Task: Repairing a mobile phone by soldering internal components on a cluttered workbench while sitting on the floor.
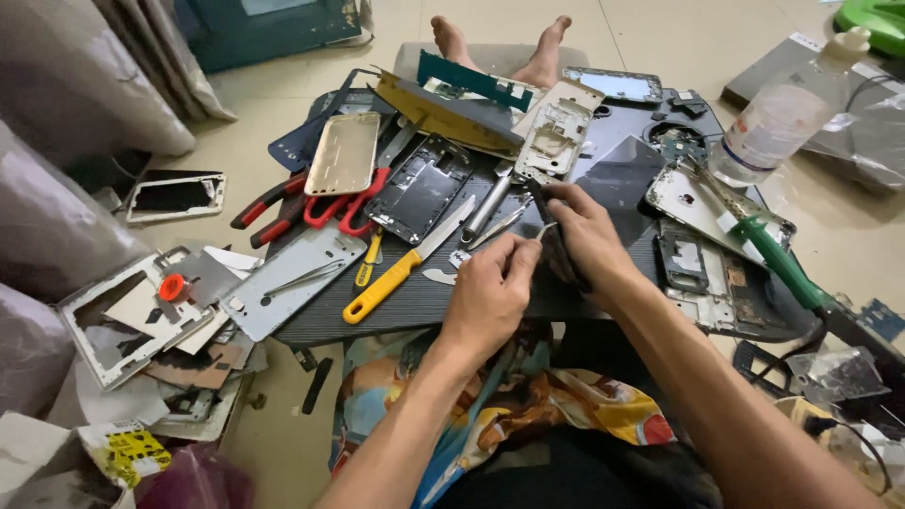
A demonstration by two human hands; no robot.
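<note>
1. Head view, grip: the right hand [586,236] is closed around a small dark phone part [564,256], held just above the near edge of the dark ribbed mat [415,302]. The left hand [490,287] pinches thin metal tweezers [539,230] between thumb and forefinger, their tip meeting the dark part's upper end.

2. Head view, place: both hands sit at the near middle of the mat. The yellow-handled knife [401,273] lies on the mat just left of the left hand; the green-handled tool [778,264] lies towards the mat's right edge, well apart.

3. Head view, risks: the pinch on the tweezers looks light, so a slip could gouge the part or flick a tiny piece into the clutter of phone frames on the mat, where it would be hard to find. The knife blade lies close to the left wrist's path.

4. Head view, axis: the dark part's long axis runs from near-right to far-left, its upper end pointing away from the person. The fingers hide most of it.
</note>
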